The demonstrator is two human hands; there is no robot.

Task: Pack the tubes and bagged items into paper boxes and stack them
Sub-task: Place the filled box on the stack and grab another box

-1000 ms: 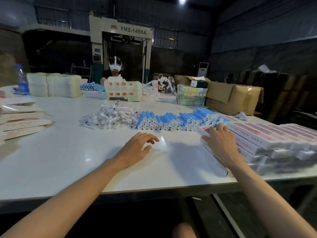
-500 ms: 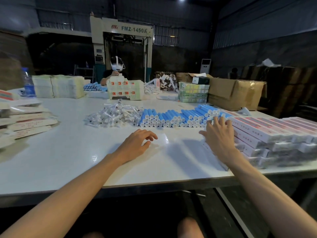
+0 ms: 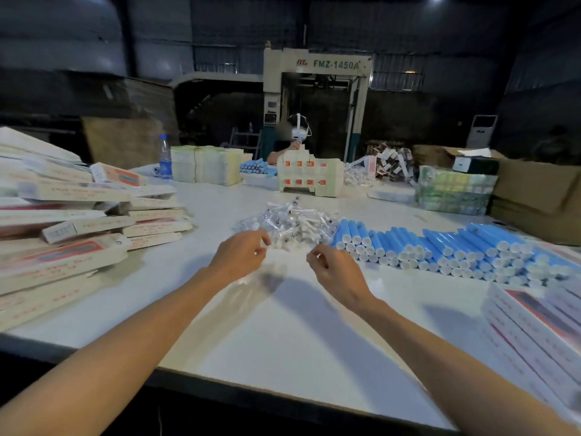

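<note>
Paper boxes (image 3: 78,228), flat, cream with red print, lie in a loose heap along the left edge of the bench (image 3: 283,341), overlapping at mixed angles. At the far left corner a water bottle (image 3: 165,157) with a blue label stands upright, just beside a block of pale stacked sheets (image 3: 207,165).

Mid-bench is a pile of bagged items (image 3: 292,226), clear wrappers with white pieces inside, jumbled. The left hand (image 3: 242,254) is at the near edge of that pile with its fingers curled inward. A pale blurred smear lies under it, so cannot tell if it grips anything. The right hand (image 3: 333,267) is near it and apart from the pile, fingers curled and thumb close to the forefinger. Motion blur, so cannot tell if it pinches something.

Right of the bags, touching the pile's right side, the tubes (image 3: 440,247), blue with white caps toward the camera, are laid side by side in layers, the band running toward the right edge.

At the near right corner is a neat stack of closed white boxes (image 3: 534,325) with red tops.

Across the far edge a second person (image 3: 295,136) sits behind a wall of white cartons (image 3: 309,177) with red squares. Right of that are a green wrapped bundle (image 3: 452,190) and a brown cardboard carton (image 3: 534,196). Behind stands a machine (image 3: 317,77) marked FMZ-1450A.
</note>
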